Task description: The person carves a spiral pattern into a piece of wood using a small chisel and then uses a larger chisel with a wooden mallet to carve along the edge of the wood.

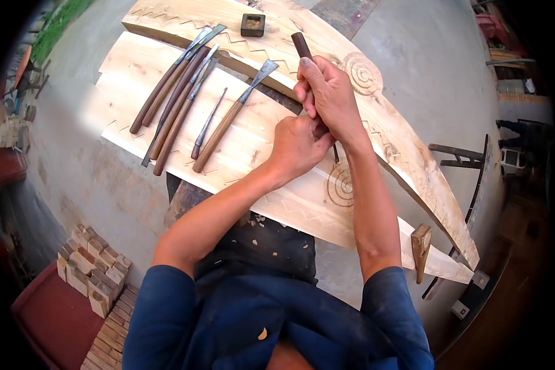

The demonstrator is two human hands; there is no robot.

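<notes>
Both my hands are on one carving chisel, whose dark brown handle [301, 45] sticks up and leftward above my fist. My right hand [334, 92] is wrapped round the handle, the thumb lying along it. Lower down, my left hand [297, 147] is closed round the shank, mostly hiding it. The thin blade end shows below the fingers, over the near pale wooden board [253, 145], just above a carved spiral [340, 185]. Zigzag lines are cut along this board. Behind it lies a second carved board [320, 37] with another spiral [362, 73].
Several chisels [177, 92] lie side by side on the near board, with a wide-bladed chisel [234, 117] closest to my hands. A small dark square box [253, 25] sits on the far board. A wooden block [420, 243] rests near the right tip. Wood blocks [95, 265] are stacked lower left.
</notes>
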